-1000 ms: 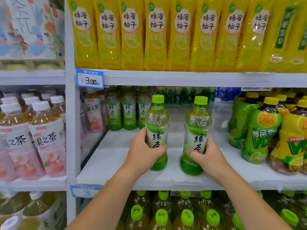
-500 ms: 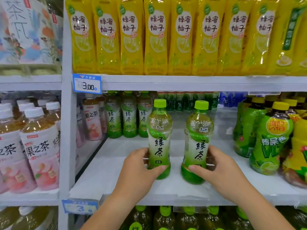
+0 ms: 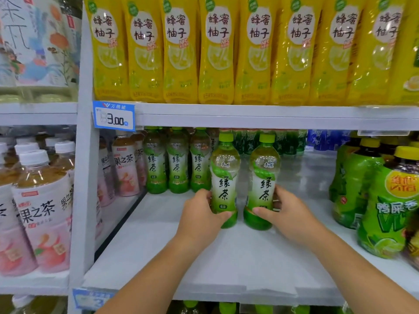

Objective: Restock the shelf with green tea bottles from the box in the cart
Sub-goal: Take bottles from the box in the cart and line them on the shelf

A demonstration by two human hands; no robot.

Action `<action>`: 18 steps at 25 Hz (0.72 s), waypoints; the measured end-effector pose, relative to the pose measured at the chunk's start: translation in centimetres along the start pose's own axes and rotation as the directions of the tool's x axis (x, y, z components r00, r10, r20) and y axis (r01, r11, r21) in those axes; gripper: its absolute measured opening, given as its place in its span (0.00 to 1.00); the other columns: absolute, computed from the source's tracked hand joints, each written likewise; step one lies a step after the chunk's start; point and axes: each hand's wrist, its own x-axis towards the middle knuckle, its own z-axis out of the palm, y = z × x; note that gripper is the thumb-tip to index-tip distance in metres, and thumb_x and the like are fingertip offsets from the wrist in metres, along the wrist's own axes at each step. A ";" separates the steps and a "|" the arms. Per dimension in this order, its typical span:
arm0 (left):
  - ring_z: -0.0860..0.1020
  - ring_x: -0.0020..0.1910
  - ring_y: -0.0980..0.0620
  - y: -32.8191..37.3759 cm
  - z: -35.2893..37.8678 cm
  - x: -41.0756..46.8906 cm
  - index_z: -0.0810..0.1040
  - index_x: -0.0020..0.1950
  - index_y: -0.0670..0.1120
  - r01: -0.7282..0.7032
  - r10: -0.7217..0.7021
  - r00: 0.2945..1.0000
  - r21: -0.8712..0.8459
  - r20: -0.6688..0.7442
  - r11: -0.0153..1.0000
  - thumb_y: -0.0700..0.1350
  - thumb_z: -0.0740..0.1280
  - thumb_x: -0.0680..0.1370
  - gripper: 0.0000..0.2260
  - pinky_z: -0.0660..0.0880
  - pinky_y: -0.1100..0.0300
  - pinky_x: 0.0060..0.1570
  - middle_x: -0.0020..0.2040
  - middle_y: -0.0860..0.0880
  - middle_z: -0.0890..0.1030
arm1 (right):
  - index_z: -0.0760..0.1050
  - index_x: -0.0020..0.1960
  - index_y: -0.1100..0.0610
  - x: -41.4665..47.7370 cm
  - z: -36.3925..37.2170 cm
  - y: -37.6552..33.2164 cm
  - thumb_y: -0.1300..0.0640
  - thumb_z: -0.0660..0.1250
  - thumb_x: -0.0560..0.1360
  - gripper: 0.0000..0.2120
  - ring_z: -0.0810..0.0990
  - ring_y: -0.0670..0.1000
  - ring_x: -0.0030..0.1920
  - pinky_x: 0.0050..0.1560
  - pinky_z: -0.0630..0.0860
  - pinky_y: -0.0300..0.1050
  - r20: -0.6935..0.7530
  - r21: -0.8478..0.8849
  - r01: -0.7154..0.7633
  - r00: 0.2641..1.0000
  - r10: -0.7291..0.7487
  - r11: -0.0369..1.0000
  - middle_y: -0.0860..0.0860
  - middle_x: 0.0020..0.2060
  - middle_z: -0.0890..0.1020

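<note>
— What stood on the white shelf [image 3: 226, 264]?
— Three green tea bottles [image 3: 178, 164] at the back, a nearer pair [image 3: 224, 184] side by side mid-shelf, pink bottles [image 3: 124, 171] far left, lime-green bottles [image 3: 390, 211] right.

Two green tea bottles stand upright, side by side, midway back on the white shelf [image 3: 204, 264], green caps on and white-and-green labels facing out. The left hand [image 3: 199, 214] grips the left bottle [image 3: 224, 177] low down; the right hand [image 3: 288, 211] grips the right bottle [image 3: 263, 180]. Three matching bottles [image 3: 178, 164] line the shelf's back, just left of the pair.
</note>
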 end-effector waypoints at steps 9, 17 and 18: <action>0.80 0.42 0.67 -1.0 3.0 5.8 0.83 0.55 0.46 0.048 -0.049 0.999 -0.073 -0.009 0.996 0.45 0.80 0.70 0.15 0.74 0.77 0.38 0.45 0.56 0.84 | 0.72 0.51 0.43 6.9 1.5 2.8 0.57 0.81 0.67 0.22 0.83 0.45 0.50 0.53 0.80 0.46 -0.052 0.123 -0.032 0.998 0.039 0.992 0.43 0.49 0.83; 0.82 0.50 0.48 -0.6 4.7 8.8 0.83 0.53 0.44 0.056 -0.035 0.995 0.228 -0.092 0.972 0.51 0.76 0.74 0.14 0.75 0.62 0.47 0.50 0.47 0.85 | 0.73 0.52 0.47 10.4 2.3 4.3 0.59 0.80 0.69 0.19 0.82 0.37 0.44 0.38 0.77 0.28 -0.102 0.153 0.028 0.995 -0.013 0.988 0.45 0.47 0.83; 0.82 0.50 0.47 -0.6 4.8 9.0 0.82 0.53 0.43 0.049 -0.025 0.995 0.256 -0.097 0.965 0.52 0.76 0.75 0.14 0.75 0.60 0.47 0.50 0.46 0.85 | 0.73 0.51 0.47 10.7 2.5 4.4 0.59 0.79 0.70 0.19 0.82 0.35 0.43 0.38 0.76 0.28 -0.107 0.170 0.031 0.994 -0.012 0.985 0.44 0.47 0.83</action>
